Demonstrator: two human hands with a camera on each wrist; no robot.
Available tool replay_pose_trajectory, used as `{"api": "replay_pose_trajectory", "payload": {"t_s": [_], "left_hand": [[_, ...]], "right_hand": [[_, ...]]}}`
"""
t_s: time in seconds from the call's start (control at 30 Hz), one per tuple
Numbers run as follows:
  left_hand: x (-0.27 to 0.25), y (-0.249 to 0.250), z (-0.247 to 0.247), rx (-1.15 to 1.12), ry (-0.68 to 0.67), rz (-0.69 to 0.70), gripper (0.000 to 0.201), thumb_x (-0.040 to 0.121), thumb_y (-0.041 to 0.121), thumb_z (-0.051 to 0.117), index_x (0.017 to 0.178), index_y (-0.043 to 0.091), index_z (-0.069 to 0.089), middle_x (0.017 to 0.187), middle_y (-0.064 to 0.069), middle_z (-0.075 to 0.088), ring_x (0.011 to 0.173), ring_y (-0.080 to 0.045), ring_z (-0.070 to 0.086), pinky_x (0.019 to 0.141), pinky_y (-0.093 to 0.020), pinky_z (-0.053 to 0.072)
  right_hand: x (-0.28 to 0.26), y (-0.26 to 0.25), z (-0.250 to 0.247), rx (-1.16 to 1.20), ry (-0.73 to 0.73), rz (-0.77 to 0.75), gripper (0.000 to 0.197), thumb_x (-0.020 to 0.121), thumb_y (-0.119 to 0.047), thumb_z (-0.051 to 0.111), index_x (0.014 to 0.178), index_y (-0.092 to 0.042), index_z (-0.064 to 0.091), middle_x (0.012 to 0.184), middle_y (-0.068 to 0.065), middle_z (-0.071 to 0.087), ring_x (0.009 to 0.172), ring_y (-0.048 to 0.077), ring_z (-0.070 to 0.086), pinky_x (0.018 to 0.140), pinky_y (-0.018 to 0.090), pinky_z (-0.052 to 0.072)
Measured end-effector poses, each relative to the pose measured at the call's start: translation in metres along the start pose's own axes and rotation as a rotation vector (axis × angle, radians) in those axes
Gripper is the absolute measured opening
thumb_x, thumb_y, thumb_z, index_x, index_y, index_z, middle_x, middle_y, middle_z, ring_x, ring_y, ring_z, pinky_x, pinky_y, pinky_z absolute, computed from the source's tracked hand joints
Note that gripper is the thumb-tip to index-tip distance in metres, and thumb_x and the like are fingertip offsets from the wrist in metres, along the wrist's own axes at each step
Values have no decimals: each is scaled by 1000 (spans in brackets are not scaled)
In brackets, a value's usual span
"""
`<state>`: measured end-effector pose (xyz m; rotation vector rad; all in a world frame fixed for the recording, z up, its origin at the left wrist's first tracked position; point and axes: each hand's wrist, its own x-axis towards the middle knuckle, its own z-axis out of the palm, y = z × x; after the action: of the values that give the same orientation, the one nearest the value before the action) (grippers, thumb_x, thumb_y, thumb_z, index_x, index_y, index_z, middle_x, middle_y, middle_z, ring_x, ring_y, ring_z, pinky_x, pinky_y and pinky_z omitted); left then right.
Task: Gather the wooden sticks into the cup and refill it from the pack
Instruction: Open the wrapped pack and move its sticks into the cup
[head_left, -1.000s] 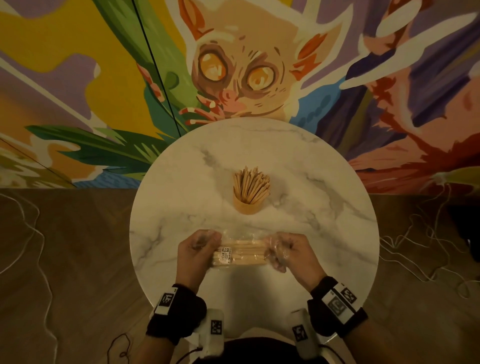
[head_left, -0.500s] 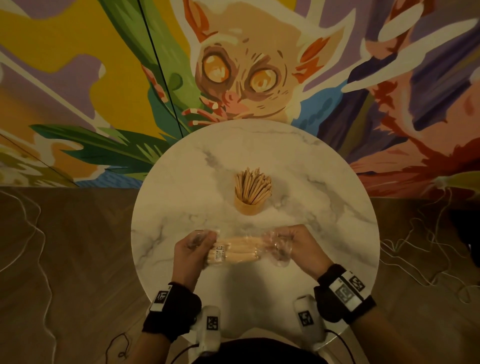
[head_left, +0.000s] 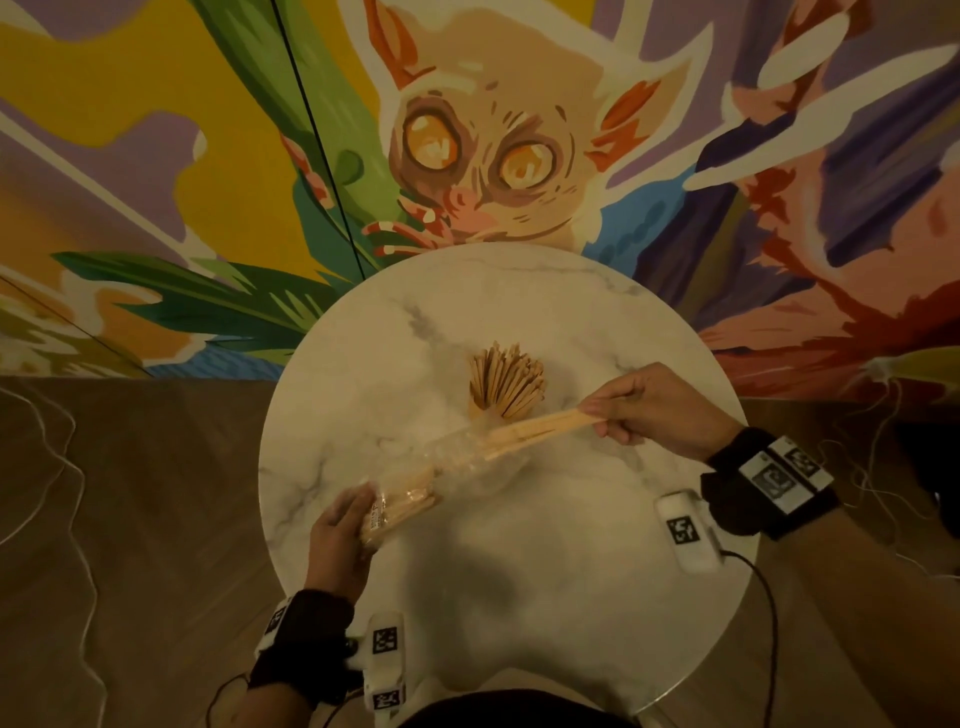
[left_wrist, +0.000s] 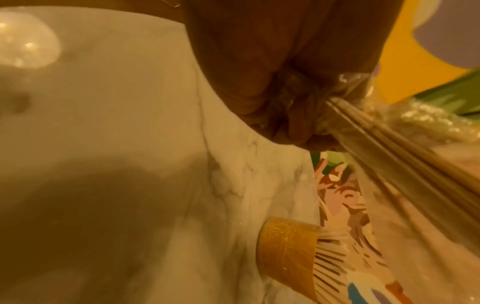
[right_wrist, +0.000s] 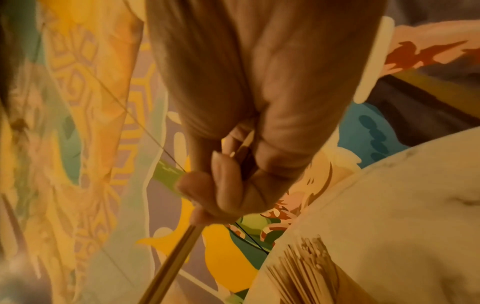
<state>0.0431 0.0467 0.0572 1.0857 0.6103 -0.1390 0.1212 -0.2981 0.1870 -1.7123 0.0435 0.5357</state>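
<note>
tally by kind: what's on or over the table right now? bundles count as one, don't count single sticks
Cup, full of sticks: 1
Plastic pack, held by the left hand: 1
Bundle of sticks being drawn from the pack by the right hand: 1
Hands: 2
Total: 5

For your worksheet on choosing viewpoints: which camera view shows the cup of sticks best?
The head view: the cup and its fanned sticks show on the table. The left wrist view shows its side blurred; the right wrist view, only stick tops.
</note>
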Motion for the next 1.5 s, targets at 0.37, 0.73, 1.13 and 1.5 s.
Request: {"api": "replay_pose_trajectory", "payload": {"t_s": [0.37, 0.73, 1.13, 1.5], "left_hand": [[15, -16, 15, -306, 85, -225, 22, 100, 17, 39, 97, 15, 61, 65, 2, 53, 47, -5, 40, 37, -12, 32], [19, -5, 29, -231, -11, -201, 28, 100, 14, 38, 85, 14, 61, 57, 1, 50, 39, -4, 38, 35, -13, 29], [15, -1, 24, -72, -127, -83, 23, 98, 8, 39, 87, 5, 59, 80, -12, 64, 65, -14, 65, 55, -21, 53], [12, 3, 26, 184, -121, 94, 27, 86, -3, 58, 73, 14, 74, 65, -2, 69, 59, -12, 63, 53, -24, 52]], "right_hand": [[58, 12, -18, 39, 206, 41, 13, 89, -2, 62, 91, 7, 71, 60, 11, 63, 46, 13, 48, 43, 21, 37], [133, 26, 75, -1056, -86, 85, 34, 95, -24, 51, 115, 0, 64, 120, 18, 63, 108, 35, 59, 94, 40, 47], [52, -31, 51, -605, 287, -341, 12, 86, -12, 67, 96, -10, 74, 89, 5, 72, 80, 17, 67, 78, 33, 56], [-34, 46, 115, 161, -198, 87, 61, 86, -57, 58, 85, 2, 75, 81, 35, 69, 60, 34, 63, 53, 30, 51]]}}
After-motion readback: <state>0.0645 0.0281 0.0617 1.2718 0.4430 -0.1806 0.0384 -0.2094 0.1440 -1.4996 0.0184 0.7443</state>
